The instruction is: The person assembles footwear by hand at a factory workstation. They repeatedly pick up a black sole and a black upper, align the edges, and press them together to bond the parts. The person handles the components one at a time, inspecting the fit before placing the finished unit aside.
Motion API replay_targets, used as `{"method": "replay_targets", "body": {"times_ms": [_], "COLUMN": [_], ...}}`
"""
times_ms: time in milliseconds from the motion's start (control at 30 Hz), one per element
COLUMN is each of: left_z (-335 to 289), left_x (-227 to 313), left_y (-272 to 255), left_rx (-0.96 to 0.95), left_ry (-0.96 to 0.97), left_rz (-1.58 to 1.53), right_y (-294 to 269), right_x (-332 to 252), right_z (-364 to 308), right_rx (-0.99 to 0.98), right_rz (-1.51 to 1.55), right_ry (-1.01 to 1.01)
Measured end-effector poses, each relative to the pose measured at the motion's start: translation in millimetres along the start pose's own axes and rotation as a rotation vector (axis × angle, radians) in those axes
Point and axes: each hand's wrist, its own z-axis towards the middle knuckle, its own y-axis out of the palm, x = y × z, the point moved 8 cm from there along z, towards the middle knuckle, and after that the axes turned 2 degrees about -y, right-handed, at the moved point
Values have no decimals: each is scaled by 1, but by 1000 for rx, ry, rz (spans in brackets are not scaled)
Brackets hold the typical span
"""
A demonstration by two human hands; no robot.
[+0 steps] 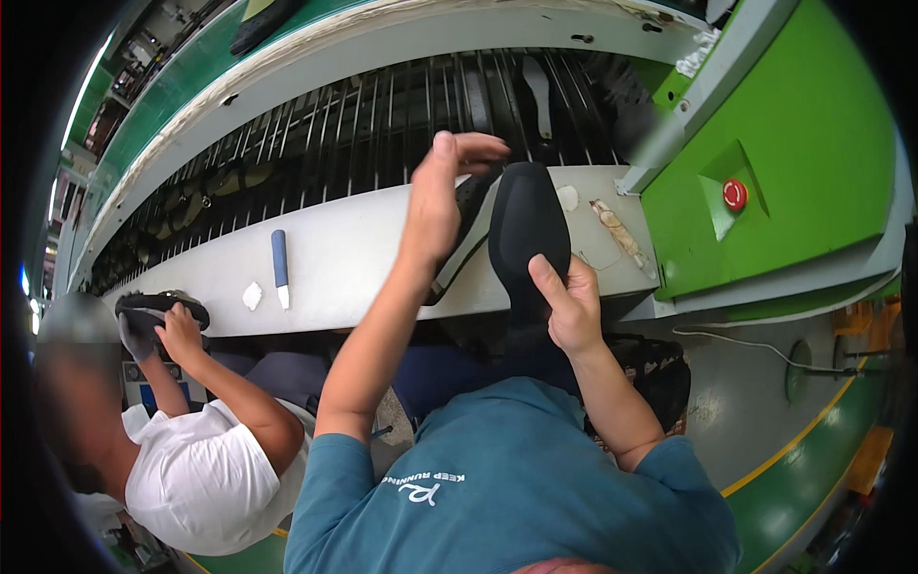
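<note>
My right hand (pixel 574 304) grips a black shoe sole (pixel 528 215) near its narrow end, thumb across the face. The sole stands tilted over the white ledge, its broad end pointing away from me. Just left of it, my left hand (pixel 440 196) is open, fingers stretched to the right and thumb raised. Beside that hand, partly hidden by it and the sole, is a dark shoe part with a pale edge (pixel 466 256). Whether my left fingers touch this part, I cannot tell.
On the white ledge (pixel 335 251) lie a blue-handled blade tool (pixel 280 260), a white scrap (pixel 251 295) and a wrapped stick-like tool (pixel 617 230). Behind runs a roller conveyor (pixel 382 115) carrying shoe parts. A green machine housing (pixel 794 143) with a red button (pixel 734 194) stands right. A co-worker (pixel 210 459) handles a shoe at left.
</note>
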Motion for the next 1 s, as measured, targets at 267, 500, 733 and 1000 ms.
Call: {"method": "replay_targets", "body": {"times_ms": [267,500,733,1000], "left_z": [10,-28,-62,-64], "left_x": [-101,18,63,65], "left_y": [-27,-31,-15,-10], "left_rx": [-264,118,77,59], "left_ry": [-329,-82,165,175], "left_rz": [813,160,69,-35], "right_y": [-18,-21,-2,5], "right_x": [5,-3,-8,-10], "right_z": [-6,-12,-21,-30], "right_rx": [107,154,88,-64], "right_rz": [-47,-13,3,-16], "right_ry": [-1,-45,-58,-84]}}
